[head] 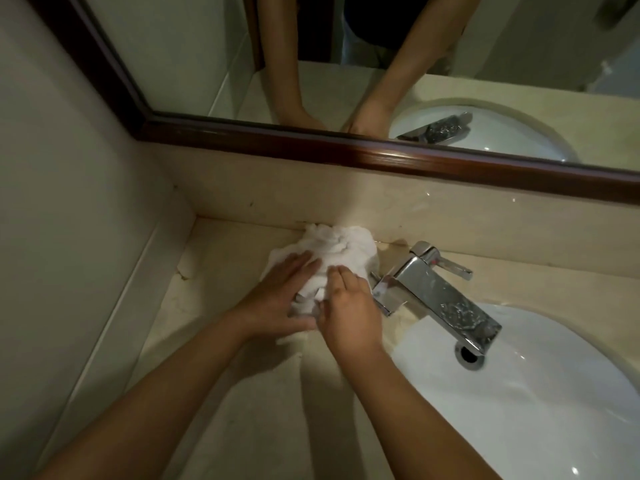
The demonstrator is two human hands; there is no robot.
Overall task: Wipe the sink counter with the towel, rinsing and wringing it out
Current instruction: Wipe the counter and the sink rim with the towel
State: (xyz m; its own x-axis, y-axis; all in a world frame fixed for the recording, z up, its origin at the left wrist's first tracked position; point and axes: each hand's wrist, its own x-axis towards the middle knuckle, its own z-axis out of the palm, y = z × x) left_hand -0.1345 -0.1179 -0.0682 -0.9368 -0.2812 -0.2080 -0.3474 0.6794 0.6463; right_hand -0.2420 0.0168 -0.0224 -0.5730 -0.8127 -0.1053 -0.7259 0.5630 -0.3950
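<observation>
Towel (332, 249): white, bunched, on the counter (242, 393) left of the faucet (433, 292), touching the backsplash. Left hand (277, 299): flat, fingers straight, pressing it. Right hand (349, 310): on it, fingers apparently bent, grip unclear.

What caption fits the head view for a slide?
Both hands, left hand and right hand, press a white towel on the counter beside the faucet.

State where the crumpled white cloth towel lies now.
In the head view, the crumpled white cloth towel lies on the beige counter against the backsplash, left of the chrome tap, under both hands.
</observation>
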